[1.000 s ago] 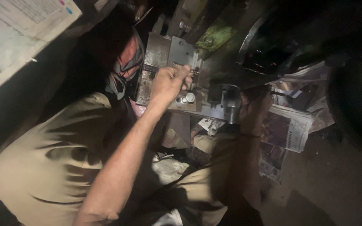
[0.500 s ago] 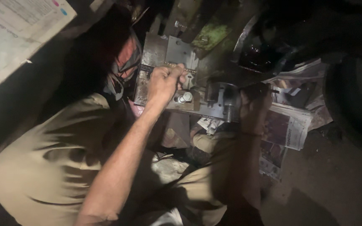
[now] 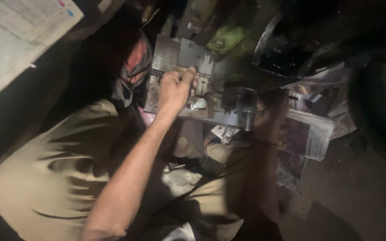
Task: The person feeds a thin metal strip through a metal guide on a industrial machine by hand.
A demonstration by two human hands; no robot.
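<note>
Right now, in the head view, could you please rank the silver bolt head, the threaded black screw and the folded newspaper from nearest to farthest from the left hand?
From the left hand:
1. Silver bolt head, just below right of the knuckles.
2. Threaded black screw, further right on the metal plate.
3. Folded newspaper, far right on the floor.

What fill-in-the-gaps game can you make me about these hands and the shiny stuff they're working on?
1. The left hand rests with curled fingers on a flat grey ___ plate.
2. Just right of that hand's wrist, a short shiny silver ___ sticks up.
3. Past the right hand, on the dark floor, lie folded ___.

Missing words: metal; bolt; newspapers.
</note>
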